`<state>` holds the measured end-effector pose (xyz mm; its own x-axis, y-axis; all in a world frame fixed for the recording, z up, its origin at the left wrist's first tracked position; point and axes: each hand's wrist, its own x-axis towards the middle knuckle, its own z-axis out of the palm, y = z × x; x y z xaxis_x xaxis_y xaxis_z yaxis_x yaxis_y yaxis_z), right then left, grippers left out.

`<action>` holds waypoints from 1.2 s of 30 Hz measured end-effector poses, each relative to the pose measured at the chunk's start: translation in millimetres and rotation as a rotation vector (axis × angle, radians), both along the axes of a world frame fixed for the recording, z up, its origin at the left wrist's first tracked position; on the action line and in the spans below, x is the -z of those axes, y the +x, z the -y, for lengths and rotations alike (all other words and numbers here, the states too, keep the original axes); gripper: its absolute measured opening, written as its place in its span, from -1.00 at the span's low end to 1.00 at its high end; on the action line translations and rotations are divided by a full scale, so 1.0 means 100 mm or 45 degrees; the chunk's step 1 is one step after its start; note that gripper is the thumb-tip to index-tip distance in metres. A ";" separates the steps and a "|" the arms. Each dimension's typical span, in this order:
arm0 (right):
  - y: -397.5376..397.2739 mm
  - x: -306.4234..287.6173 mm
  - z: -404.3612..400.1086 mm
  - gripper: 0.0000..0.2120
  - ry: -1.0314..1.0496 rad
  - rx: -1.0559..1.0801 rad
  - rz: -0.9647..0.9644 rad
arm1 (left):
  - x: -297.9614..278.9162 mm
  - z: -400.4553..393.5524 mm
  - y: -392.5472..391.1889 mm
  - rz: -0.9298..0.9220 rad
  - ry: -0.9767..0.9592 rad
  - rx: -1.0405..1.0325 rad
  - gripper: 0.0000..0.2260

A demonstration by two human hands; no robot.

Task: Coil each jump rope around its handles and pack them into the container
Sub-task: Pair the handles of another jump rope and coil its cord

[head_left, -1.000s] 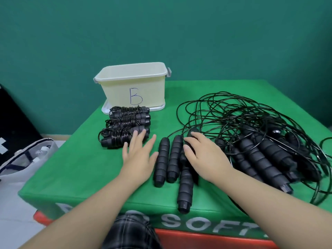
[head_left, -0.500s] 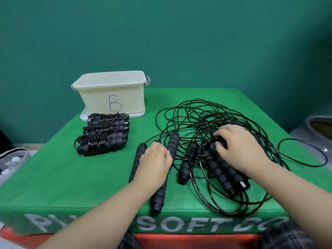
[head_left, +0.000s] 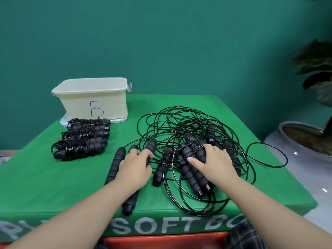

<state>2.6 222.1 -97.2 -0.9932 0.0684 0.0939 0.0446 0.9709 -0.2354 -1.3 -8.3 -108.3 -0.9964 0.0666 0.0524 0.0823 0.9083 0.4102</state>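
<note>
A cream container (head_left: 77, 103) marked "B" stands open at the back left of the green pad (head_left: 45, 177). In front of it lie three coiled jump ropes (head_left: 80, 141), cords wound round their black handles. Loose black cords (head_left: 179, 121) sprawl in a tangle at the centre right, with several foam handles in it. My left hand (head_left: 134, 168) lies over two handles beside a free handle (head_left: 116, 164), fingers curled round one of them. My right hand (head_left: 213, 162) grips a bundle of handles (head_left: 190, 173) in the tangle, thumb stretched along them.
The container sits on its white lid (head_left: 118, 120). One cord loop (head_left: 269, 155) reaches toward the pad's right edge. A white plant pot (head_left: 296, 141) stands on the floor at the right. A teal wall closes off the back.
My view has swung right and closer. My left hand went from flat on the pad onto the handles. My right hand moved right into the tangle and took hold of a handle bundle.
</note>
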 end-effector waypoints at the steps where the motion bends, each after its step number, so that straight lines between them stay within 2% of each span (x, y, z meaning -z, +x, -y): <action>1: 0.00 0.01 0.00 -0.29 -0.007 -0.010 0.000 | -0.04 0.01 -0.01 0.021 0.045 -0.038 -0.77; 6: 0.03 0.02 -0.02 -0.39 -0.002 -0.028 -0.047 | -0.24 0.12 -0.03 0.011 0.194 -0.278 -0.92; 11: 0.04 -0.04 0.03 -0.38 -0.032 -0.131 -0.122 | -0.22 0.29 0.00 0.173 0.151 -0.331 -0.81; 15: 0.00 -0.13 0.13 -0.51 0.155 -0.352 -0.161 | -0.24 0.26 0.04 0.083 -0.125 -0.215 -0.54; 19: -0.06 -0.20 0.22 -0.61 0.147 -0.428 -0.108 | -0.24 0.16 0.02 0.100 -0.324 -0.103 -0.60; 24: -0.07 -0.10 0.19 -0.67 0.112 -0.440 -0.208 | -0.20 0.02 0.03 0.132 -0.736 -0.068 -0.31; 27: -0.07 0.00 0.18 -0.71 0.087 -0.422 -0.330 | -0.19 -0.04 -0.02 0.219 -0.798 -0.078 -0.25; 30: -0.05 0.03 0.19 -0.71 0.065 -0.399 -0.383 | -0.20 0.00 -0.08 0.400 -0.812 -0.098 -0.19; 32: -0.03 0.03 0.19 -0.70 0.047 -0.398 -0.397 | -0.19 0.06 -0.09 0.465 -0.794 -0.073 -0.24; 36: -0.01 0.02 0.20 -0.70 0.052 -0.390 -0.424 | -0.13 0.15 -0.04 0.329 -0.617 -0.001 -0.46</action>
<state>1.7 202.2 -99.6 -0.8825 -0.2342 0.4079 -0.3176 0.9364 -0.1495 -5.4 -23.7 -95.5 -0.9729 0.0217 -0.2302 0.0336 0.9983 -0.0480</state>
